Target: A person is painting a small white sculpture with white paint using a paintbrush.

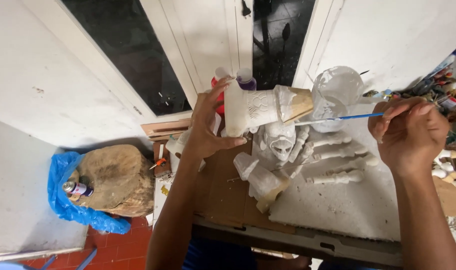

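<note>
Gripping a white carved piece (260, 107), the left hand (208, 125) is closed around it; a purple-capped bottle (245, 79) stands at twelve o'clock. The right hand (408, 132) pinches a blue paintbrush (338, 119) whose tip meets the piece.

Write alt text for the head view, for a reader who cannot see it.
The left hand holds up a white-coated carved wooden piece while the right hand touches a thin blue-handled brush to its bare tip. Below, more white carved parts lie on a white board.

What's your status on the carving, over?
Left hand grips white-primed carved piece. Right hand holds blue brush, tip at its bare end. Nothing in between.
</note>
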